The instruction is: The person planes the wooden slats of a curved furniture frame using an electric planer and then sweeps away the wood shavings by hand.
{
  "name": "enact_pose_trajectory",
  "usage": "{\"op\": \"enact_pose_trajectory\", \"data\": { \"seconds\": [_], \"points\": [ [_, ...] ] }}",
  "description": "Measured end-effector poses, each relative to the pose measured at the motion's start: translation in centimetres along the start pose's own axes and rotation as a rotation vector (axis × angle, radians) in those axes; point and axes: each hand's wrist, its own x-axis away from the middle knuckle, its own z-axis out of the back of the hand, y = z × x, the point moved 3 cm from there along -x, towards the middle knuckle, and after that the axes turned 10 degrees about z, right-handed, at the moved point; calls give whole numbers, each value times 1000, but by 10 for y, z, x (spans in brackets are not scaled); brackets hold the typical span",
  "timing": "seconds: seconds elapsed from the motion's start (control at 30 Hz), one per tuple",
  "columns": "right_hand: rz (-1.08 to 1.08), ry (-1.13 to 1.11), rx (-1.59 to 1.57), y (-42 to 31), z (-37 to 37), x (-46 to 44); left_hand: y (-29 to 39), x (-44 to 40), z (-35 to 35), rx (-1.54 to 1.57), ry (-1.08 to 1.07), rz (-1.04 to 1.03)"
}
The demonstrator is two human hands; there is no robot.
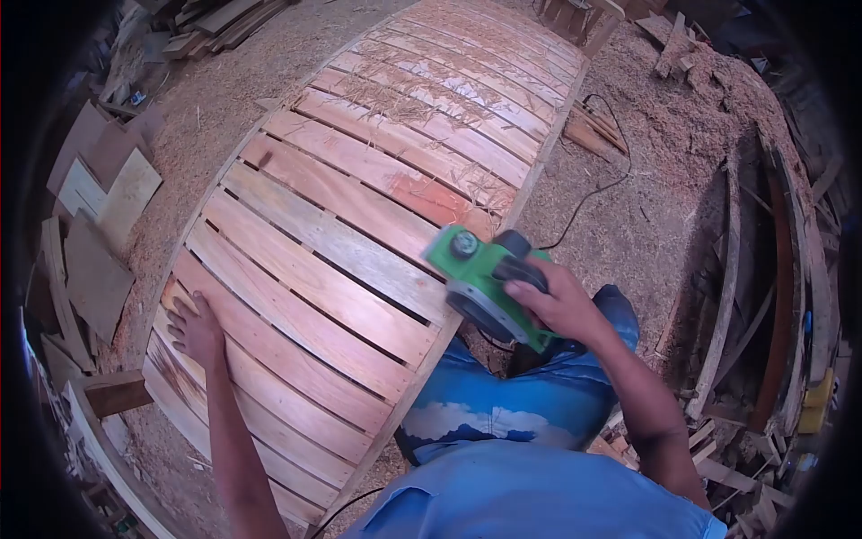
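Observation:
My right hand [558, 301] is wrapped round the rear handle of a green electric planer [489, 274]. The planer is held at the right edge of a long slatted wooden panel [305, 278], its front end over the slats. Whether its sole touches the wood I cannot tell. Near the panel's left edge my left hand [195, 331] lies flat on the slats with its fingers spread, holding nothing. Curly wood shavings [404, 99] are strewn over the far half of the panel, and a reddish patch [435, 198] marks one slat.
A black cord [620, 175] loops across the sawdust-covered floor on the right. Beyond it rises a heap of shavings [718, 99]. Board offcuts [108, 278] lean at the left, and long timber pieces [727, 287] stand along the right side.

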Motion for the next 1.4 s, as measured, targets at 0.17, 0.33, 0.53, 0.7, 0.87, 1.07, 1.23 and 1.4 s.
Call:
{"op": "enact_pose_trajectory", "data": {
  "seconds": [0.17, 0.33, 0.53, 0.7, 0.87, 1.07, 1.23, 1.4],
  "points": [
    [-22, 29, -6, -5, -8, -6, 1, 4, 3, -9, -19, 4],
    [78, 26, -5, -30, -40, -71, 3, 7, 10, 34, -28, 24],
    [155, 37, -7, -90, -77, -152, 8, 12, 16, 20, -20, 38],
    [183, -23, -52, -109, -102, -220, 11, 13, 18, 28, -3, 49],
    [316, -11, 29, -139, -137, -304, 12, 12, 22, 38, -7, 66],
    [375, -20, 71, -174, -162, -385, 12, 12, 19, 32, 6, 56],
    [334, -67, 14, -156, -156, -367, -1, 8, 9, -24, 0, 24],
    [236, -45, 82, -87, -73, -202, 1, 0, 3, -1, 16, 1]
  ]
}}
